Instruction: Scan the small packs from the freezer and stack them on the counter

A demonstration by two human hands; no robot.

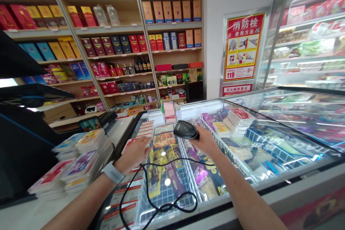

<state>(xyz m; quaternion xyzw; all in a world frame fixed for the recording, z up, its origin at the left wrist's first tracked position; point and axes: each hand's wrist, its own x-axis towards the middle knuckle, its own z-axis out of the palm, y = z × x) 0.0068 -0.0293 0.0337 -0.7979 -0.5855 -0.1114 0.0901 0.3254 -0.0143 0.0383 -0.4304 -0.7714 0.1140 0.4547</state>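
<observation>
My right hand point(207, 143) grips a black handheld barcode scanner point(185, 129) above the freezer's glass top. The scanner's head points left. Its black cable point(164, 208) lies in loops over the glass on the near side. My left hand point(137, 151), with a pale watch point(113, 173) on the wrist, is palm down over the left edge of the freezer, fingers stretched out and holding nothing. Just beyond the scanner stands a small pink and green package point(169, 111), partly blurred out. Neither hand touches it.
Stacks of packaged cards point(83, 165) stand on the counter point(118, 133) at left, beside a dark monitor point(21, 133). Another stack point(239, 120) sits on the freezer point(269, 194), which holds wire baskets of frozen goods. Shelves of boxed bottles point(121, 45) line the back wall.
</observation>
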